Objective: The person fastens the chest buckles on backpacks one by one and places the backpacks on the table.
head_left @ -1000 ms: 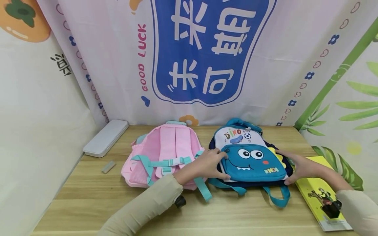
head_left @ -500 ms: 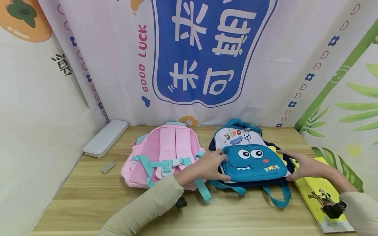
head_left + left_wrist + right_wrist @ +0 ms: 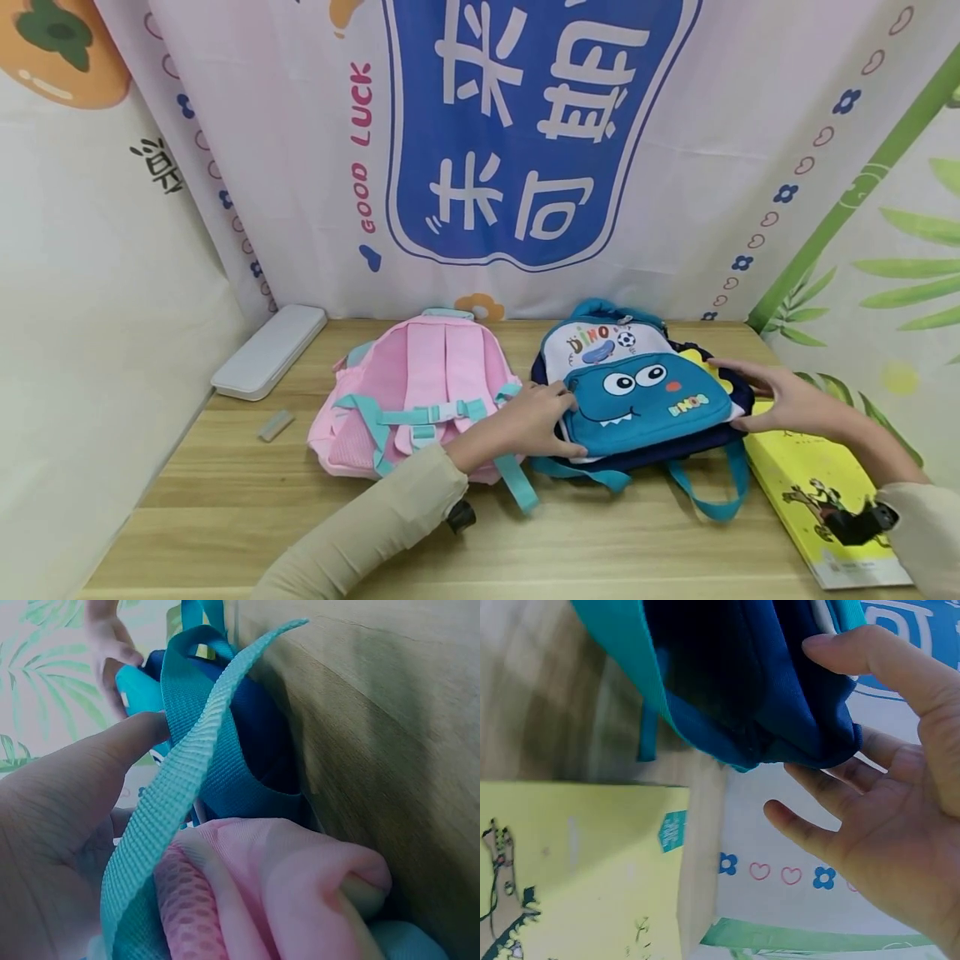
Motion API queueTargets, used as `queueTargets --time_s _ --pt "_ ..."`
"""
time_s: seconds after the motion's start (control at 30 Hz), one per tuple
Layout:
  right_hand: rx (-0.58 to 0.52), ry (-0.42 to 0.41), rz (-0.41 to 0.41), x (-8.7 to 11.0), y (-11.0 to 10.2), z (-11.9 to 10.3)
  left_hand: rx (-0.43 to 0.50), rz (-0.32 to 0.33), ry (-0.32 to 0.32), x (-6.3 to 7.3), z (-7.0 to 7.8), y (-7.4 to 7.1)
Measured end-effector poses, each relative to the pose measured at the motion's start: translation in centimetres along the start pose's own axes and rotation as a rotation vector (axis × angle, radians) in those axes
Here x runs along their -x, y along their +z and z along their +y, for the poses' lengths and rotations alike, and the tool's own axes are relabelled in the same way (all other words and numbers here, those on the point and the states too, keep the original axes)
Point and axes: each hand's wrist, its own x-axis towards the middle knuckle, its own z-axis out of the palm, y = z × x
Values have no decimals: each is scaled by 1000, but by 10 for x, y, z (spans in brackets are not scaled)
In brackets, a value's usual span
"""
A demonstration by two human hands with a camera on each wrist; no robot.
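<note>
A blue dinosaur backpack (image 3: pixel 637 408) lies front up at the right of the table, its right side slightly raised. My left hand (image 3: pixel 536 421) grips its lower left side, thumb near the bottom edge. At the opposite side, my right hand (image 3: pixel 787 404) holds the right edge; in the right wrist view the thumb lies on the front corner and some fingers are behind the navy side panel (image 3: pixel 780 690). A pink backpack (image 3: pixel 450 362), straps up, lies under my left forearm. Its teal strap (image 3: pixel 187 776) crosses the left wrist view, partly hiding the left fingers.
Beside the right forearm lies a yellow book (image 3: pixel 813 467). A pale grey case (image 3: pixel 268 350) rests at the back left, with a small grey block (image 3: pixel 276 425) in front of it. Printed cloth (image 3: pixel 300 208) hangs behind and at both sides of the wooden table (image 3: pixel 225 525).
The blue backpack's right side has risen and turned slightly away, tilting its face. My right hand has moved up and right with it, while the left hand stays nearly in place.
</note>
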Motion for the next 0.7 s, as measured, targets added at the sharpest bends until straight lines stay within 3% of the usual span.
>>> queueTargets --time_s 0.17,0.53,0.7 --pt "-5 24 26 0 -4 -7 29 -15 -1 -1 -1 1" --pt "-75 -108 131 -3 -13 -28 33 -29 16 -1 1 -2" --pt "-81 -116 195 -6 -21 -42 48 -26 34 -2 4 0"
